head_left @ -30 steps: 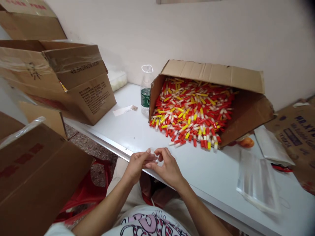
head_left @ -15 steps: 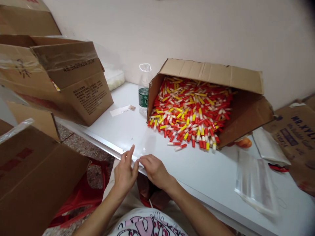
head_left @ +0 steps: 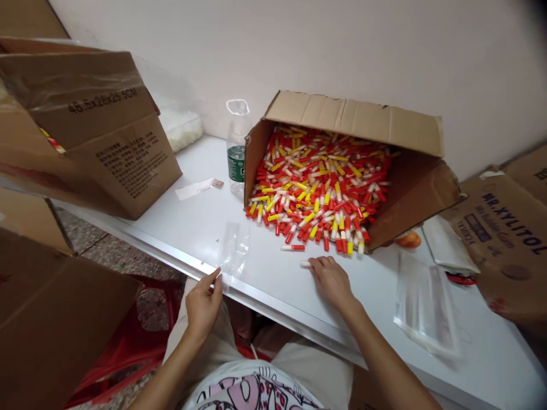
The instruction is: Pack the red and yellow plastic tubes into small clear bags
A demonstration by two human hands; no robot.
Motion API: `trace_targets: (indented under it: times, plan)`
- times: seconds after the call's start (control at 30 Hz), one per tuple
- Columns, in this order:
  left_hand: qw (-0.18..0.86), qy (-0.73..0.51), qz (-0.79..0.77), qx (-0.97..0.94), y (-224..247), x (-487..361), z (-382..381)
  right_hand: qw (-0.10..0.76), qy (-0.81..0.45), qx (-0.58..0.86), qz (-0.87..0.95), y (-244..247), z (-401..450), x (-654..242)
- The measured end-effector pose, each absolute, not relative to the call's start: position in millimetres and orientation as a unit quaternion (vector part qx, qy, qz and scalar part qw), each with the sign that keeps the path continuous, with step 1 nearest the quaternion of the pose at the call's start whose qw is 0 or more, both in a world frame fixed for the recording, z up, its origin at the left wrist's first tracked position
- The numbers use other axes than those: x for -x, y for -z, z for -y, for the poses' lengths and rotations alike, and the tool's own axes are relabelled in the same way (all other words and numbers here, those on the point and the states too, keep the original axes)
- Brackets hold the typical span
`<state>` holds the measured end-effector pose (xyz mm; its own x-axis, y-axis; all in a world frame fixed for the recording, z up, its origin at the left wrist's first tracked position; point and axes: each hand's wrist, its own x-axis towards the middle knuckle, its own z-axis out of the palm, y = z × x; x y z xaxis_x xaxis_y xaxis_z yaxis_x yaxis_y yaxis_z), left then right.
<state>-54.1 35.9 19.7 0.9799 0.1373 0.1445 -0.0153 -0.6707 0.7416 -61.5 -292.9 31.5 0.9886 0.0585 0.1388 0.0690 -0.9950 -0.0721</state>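
My left hand is closed at the table's front edge. Between its thumb and fingers it pinches the near end of a small clear plastic bag, which lies flat on the white tabletop. Farther right, my right hand has its fingertips closed on a small red-and-white tube; only the white end sticks out, and the fingers cover the rest. Just beyond it lies another loose red-and-white tube. A cardboard box rests on its side, with many red, white and yellow tubes spilling from its mouth.
A plastic bottle with a green label stands left of the tipped box. A paper strip lies near a large carton. Clear bags lie at right, before a printed carton. A red stool is below.
My hands have separated. The right moved right and closed on one loose tube, while the left moved slightly left, with the clear bag now spread flat on the table.
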Motion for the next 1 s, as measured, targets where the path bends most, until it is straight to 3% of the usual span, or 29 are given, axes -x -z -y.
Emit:
trace_targets:
  times: [0.2, 0.27, 0.5, 0.7, 0.9, 1.0]
  plan:
    - [0.448, -0.113, -0.045, -0.886, -13, 51, -16, 0.226, 0.048, 0.969, 0.091, -59, 242, 77]
    - [0.441, -0.128, -0.036, -0.888, -13, 49, -10, 0.254, 0.047, 0.958, 0.123, -67, 217, 83]
    - [0.399, -0.161, 0.001, -0.903, -25, 49, 6, 0.239, 0.09, 0.948, 0.192, -63, 169, 87]
    - [0.393, -0.14, 0.027, -0.909, -25, 61, 17, 0.109, 0.161, 0.972, 0.131, -44, 162, 78]
    - [0.411, -0.096, 0.035, -0.906, -18, 65, 25, 0.216, 0.088, 0.957, 0.175, -35, 159, 79]
    - [0.407, -0.08, 0.038, -0.909, -16, 65, 25, 0.209, 0.074, 0.951, 0.214, -31, 158, 79]
